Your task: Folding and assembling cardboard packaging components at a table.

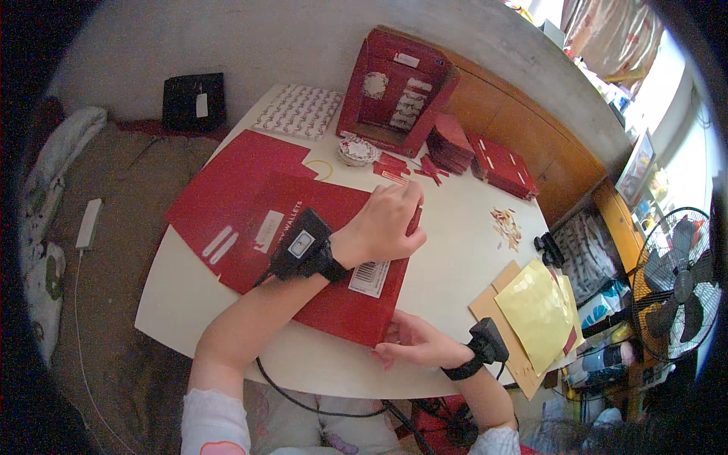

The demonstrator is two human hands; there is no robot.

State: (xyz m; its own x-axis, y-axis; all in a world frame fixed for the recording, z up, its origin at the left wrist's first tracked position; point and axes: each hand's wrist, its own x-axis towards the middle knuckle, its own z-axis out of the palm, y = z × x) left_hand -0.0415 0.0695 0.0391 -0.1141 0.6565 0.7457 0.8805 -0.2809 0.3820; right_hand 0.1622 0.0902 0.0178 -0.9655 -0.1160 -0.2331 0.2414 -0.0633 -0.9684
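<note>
A red cardboard box (340,311), with a barcode label on its face, lies on the white table in front of me. My left hand (383,224) reaches across it, fingers bent over its far right edge near the corner. At the near right corner my right hand (421,343) holds the box's edge between thumb and fingers; its fingertips are partly hidden. Under and left of the box lies a flat red cardboard sheet (246,163) with a white label and two white strips.
An upright red display box (398,91) stands at the back, beside a patterned white sheet (297,111), a round sticker pile (356,150) and red card stacks (450,144). Small gold-coloured pieces (505,229) and yellow envelopes (535,311) lie to the right. A black fan (680,284) stands beyond.
</note>
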